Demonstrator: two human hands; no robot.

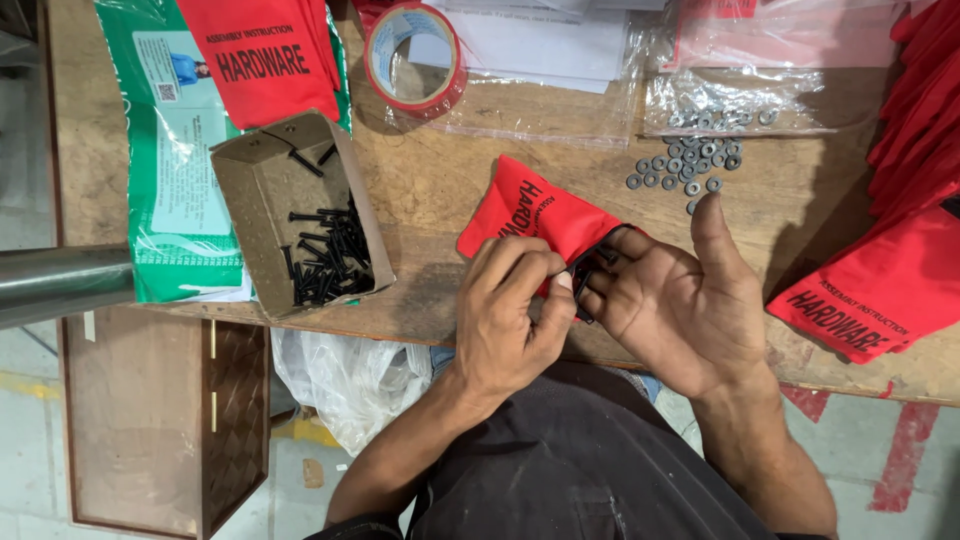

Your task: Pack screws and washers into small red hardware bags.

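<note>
A small red cloth bag [535,210] with black print lies on the wooden table [440,180]. My right hand [690,300] holds the bag's open mouth, thumb raised, with a few black screws [590,270] across its fingers. My left hand [510,310] pinches at those screws and the bag's edge. Left of my hands, an open cardboard box [275,190] holds several black screws [330,255].
Loose metal washers [690,165] lie beyond my right hand, below a clear bag of washers [725,100]. More red bags [885,285] sit at right and top left [262,55]. A red tape roll [415,55], a green packet [175,150], and a metal tube [60,280] are nearby.
</note>
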